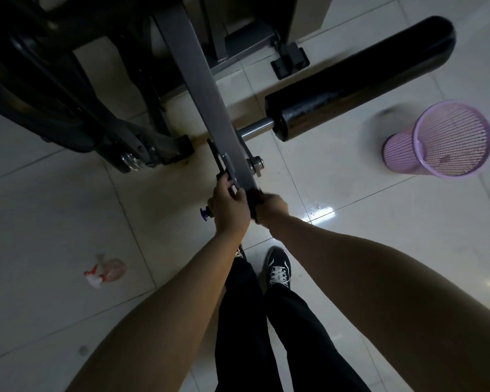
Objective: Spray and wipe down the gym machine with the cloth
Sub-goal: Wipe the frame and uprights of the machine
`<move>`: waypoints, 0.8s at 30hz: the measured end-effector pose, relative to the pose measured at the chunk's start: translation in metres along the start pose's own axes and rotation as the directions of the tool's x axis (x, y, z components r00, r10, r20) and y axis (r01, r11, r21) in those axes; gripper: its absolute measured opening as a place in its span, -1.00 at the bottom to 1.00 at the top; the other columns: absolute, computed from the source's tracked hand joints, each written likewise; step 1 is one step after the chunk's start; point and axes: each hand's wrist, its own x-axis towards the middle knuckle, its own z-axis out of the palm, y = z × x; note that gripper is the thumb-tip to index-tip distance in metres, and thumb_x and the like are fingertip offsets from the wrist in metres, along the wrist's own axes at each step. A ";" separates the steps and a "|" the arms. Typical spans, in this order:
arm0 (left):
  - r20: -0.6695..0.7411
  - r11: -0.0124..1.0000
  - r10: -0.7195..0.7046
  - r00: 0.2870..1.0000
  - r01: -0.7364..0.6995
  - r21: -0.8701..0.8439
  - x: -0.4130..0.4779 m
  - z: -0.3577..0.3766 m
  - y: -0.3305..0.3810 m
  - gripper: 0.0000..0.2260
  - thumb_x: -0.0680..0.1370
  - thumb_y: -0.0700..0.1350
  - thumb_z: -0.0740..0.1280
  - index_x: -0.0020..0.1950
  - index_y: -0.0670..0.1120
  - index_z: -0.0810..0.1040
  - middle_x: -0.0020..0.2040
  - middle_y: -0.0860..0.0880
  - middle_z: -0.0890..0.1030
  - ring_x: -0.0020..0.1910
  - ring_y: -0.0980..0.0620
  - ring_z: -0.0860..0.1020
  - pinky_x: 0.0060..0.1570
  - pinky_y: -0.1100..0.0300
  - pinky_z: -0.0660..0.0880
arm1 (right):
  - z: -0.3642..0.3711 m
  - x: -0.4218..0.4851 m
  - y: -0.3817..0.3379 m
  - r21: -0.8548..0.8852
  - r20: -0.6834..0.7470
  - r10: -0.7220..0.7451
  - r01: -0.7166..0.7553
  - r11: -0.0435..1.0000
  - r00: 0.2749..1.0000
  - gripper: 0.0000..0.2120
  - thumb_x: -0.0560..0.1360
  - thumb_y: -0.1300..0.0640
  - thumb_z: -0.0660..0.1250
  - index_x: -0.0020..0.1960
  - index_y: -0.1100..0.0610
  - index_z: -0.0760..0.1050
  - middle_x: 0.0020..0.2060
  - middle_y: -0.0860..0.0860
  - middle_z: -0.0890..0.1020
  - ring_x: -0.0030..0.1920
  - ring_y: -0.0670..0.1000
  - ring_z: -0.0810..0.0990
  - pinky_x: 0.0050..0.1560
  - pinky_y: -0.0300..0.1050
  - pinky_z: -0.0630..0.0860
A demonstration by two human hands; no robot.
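Note:
The gym machine's grey steel arm [210,97] runs from the top centre down to my hands. My left hand [230,207] grips the black bracket at the arm's lower end, just above a purple knob [204,214]. My right hand [270,208] holds a dark cloth [253,200] against the arm's tip. A black padded roller [359,77] sticks out to the right on a chrome shaft. The clear spray bottle [106,271] with a red and white trigger lies on the tiled floor at the lower left, away from both hands.
A purple mesh waste basket [439,140] stands on the floor at the right. The machine's dark frame [68,89] and base fill the upper left. My legs in black trousers and my shoes [279,268] are below the hands on pale glossy tiles.

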 end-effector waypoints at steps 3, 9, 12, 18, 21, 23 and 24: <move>-0.145 0.992 0.124 0.982 -0.124 0.010 -0.012 0.005 0.006 -0.63 0.60 -0.27 0.26 0.40 -0.06 0.42 0.27 -0.13 0.49 0.21 -0.10 0.46 0.17 0.05 0.49 | -0.008 -0.013 0.032 0.108 0.037 0.058 -0.062 0.992 0.998 -0.75 0.57 0.04 0.25 -0.12 0.09 0.67 -0.33 0.08 0.67 -0.34 0.09 0.60 -0.33 -0.09 0.55; 0.106 0.926 0.376 0.921 -0.378 -0.001 -0.026 0.035 0.041 -0.78 0.64 -0.23 0.23 0.26 -0.06 0.51 0.27 -0.11 0.47 0.07 0.07 0.52 -0.02 0.47 0.48 | -0.059 -0.018 0.013 0.549 -0.232 -0.016 0.145 0.823 0.973 -0.79 0.54 0.25 0.19 -0.08 0.21 0.60 -0.22 0.19 0.66 -0.29 0.04 0.59 -0.44 -0.20 0.48; 0.242 0.944 0.320 0.916 -0.331 0.004 -0.008 0.068 0.058 -0.73 0.67 -0.21 0.22 0.36 -0.07 0.48 0.37 -0.06 0.43 0.20 0.11 0.47 -0.05 0.61 0.39 | -0.099 -0.001 -0.013 0.626 -0.323 -0.121 0.308 0.716 0.939 -0.79 0.56 0.25 0.19 -0.02 0.18 0.61 -0.15 0.14 0.66 -0.16 0.08 0.61 -0.28 -0.09 0.57; 0.292 0.995 0.087 0.953 -0.070 -0.068 0.069 0.127 0.084 -0.53 0.70 -0.19 0.14 0.61 -0.02 0.20 0.55 -0.06 0.35 0.50 -0.04 0.35 0.43 0.10 0.33 | -0.143 0.072 -0.042 0.502 -0.456 -0.281 0.504 0.703 0.845 -0.73 0.58 0.07 0.22 0.21 -0.06 0.59 0.12 0.02 0.63 0.14 0.08 0.62 0.20 0.17 0.59; 0.282 0.991 -0.011 0.959 0.047 -0.124 0.105 0.135 0.085 -0.49 0.68 -0.26 0.12 0.63 -0.01 0.17 0.50 -0.07 0.41 0.43 -0.06 0.44 0.28 0.17 0.41 | -0.157 0.112 -0.058 0.355 -0.489 -0.334 0.533 0.768 0.806 -0.70 0.63 0.02 0.19 0.32 -0.09 0.52 0.22 -0.04 0.52 0.24 0.04 0.53 0.31 0.14 0.51; 0.312 0.997 0.030 0.950 -0.006 -0.077 0.123 0.138 0.078 -0.52 0.67 -0.26 0.14 0.59 -0.04 0.25 0.44 -0.07 0.48 0.38 -0.05 0.49 0.24 0.17 0.46 | -0.159 0.135 -0.070 0.250 -0.474 -0.388 0.544 0.801 0.790 -0.66 0.65 0.08 0.20 0.39 0.00 0.50 0.27 0.00 0.50 0.28 0.05 0.49 0.39 0.08 0.43; 0.327 0.998 0.044 0.944 -0.029 -0.048 0.130 0.138 0.073 -0.54 0.67 -0.24 0.15 0.58 -0.03 0.27 0.43 -0.05 0.49 0.37 -0.02 0.50 0.26 0.18 0.48 | -0.155 0.143 -0.074 0.188 -0.454 -0.406 0.531 0.827 0.793 -0.65 0.64 0.09 0.21 0.40 0.02 0.51 0.30 0.02 0.50 0.30 0.08 0.47 0.42 0.08 0.39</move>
